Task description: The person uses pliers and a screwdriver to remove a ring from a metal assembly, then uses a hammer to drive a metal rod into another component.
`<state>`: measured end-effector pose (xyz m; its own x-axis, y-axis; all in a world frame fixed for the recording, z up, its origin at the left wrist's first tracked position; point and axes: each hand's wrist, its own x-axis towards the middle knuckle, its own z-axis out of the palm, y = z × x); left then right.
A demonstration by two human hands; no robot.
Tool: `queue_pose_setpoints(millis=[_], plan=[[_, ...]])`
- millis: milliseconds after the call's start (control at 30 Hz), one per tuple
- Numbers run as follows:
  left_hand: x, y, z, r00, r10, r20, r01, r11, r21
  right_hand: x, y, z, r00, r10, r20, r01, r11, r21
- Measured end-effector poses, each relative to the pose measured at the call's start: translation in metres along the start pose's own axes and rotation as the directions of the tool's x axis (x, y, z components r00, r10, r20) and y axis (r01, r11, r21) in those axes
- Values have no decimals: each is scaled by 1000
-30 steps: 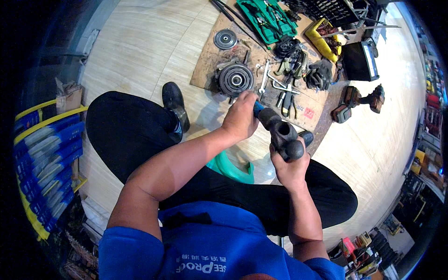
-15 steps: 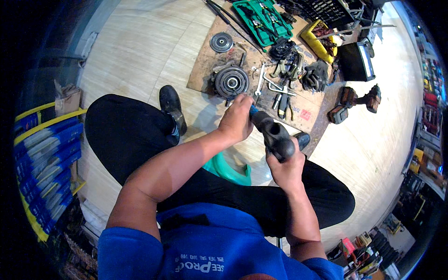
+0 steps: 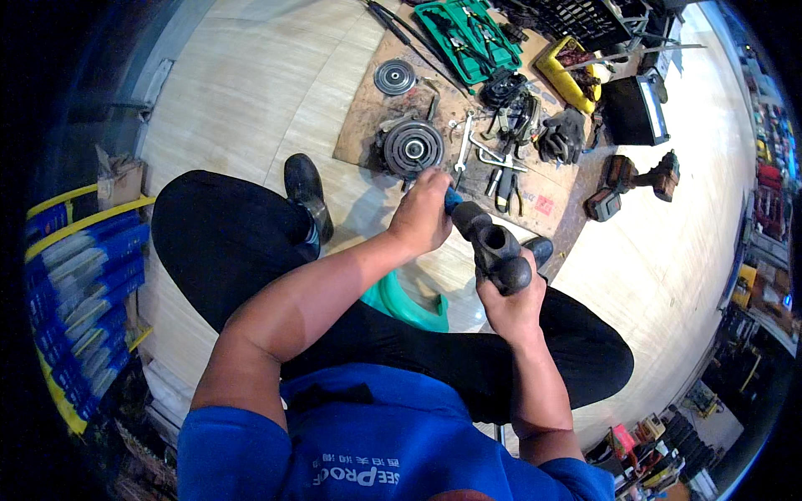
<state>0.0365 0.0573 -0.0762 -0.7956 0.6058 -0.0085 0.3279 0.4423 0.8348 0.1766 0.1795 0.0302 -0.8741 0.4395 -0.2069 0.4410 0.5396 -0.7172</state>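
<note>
I see a dark grey, chunky power tool [image 3: 493, 250] just right of the frame's centre, held up above my lap. Its rounded butt end points toward the lower right and its body slants toward the upper left. A short blue piece [image 3: 452, 199] shows at its upper-left end.

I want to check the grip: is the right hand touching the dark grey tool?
Touching. The head view shows the right hand wrapped around the lower end of the dark grey tool, with the fingers closed on it and no gap visible.

shirt [image 3: 393, 442] — blue, short sleeves | trousers [image 3: 225, 242] — black | shoes [image 3: 305, 192] — black
</note>
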Motion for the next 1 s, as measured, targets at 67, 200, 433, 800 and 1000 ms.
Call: queue_pose_setpoints(millis=[67,200,433,800,1000], plan=[[0,2,-1,1000,-16,22,16,1000,-3,2,0,0,1000,16,26,-16,1000,-2],[-1,3,-5,998,-38,47,37,999,22,1,0,-3,999,10,41,-9,1000,-20],[-2,4,-11,998,-46,50,44,998,32,0,-2,0,998,-15,63,16,1000,-7],[2,-4,-10,998,-60,28,58,996,70,0,-3,1,998,-51,39,52,998,-25],[-1,-8,-8,995,-12,-98,18,998,54,3,1,8,996,3,94,0,999,-33]])
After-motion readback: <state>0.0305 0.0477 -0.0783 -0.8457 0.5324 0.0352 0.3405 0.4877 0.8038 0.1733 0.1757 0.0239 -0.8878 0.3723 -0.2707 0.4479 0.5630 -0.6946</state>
